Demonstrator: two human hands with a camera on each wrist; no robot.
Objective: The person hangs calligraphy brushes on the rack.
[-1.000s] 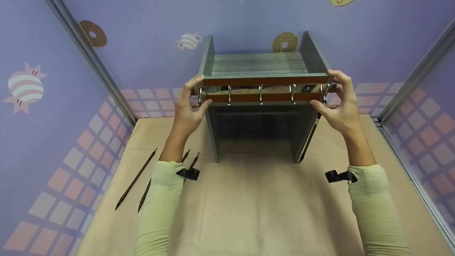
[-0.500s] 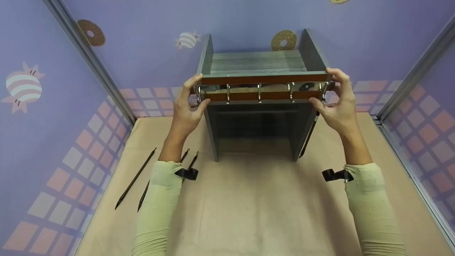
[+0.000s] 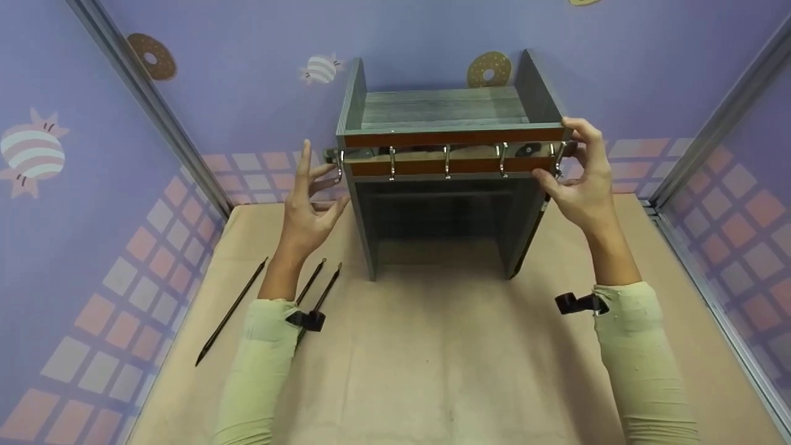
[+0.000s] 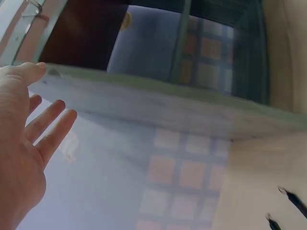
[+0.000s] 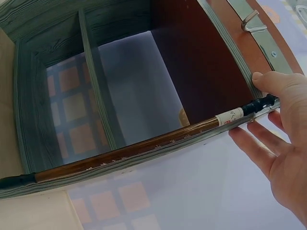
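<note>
Hook rack (image 3: 450, 159) pinched at right fingers (image 3: 571, 162), left fingers (image 3: 307, 170) just beside

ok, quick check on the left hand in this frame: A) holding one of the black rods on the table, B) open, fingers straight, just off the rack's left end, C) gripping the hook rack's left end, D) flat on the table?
B: the left hand is open with straight fingers beside the left end of the hook rack, holding nothing; the black rods lie untouched on the table.
</note>
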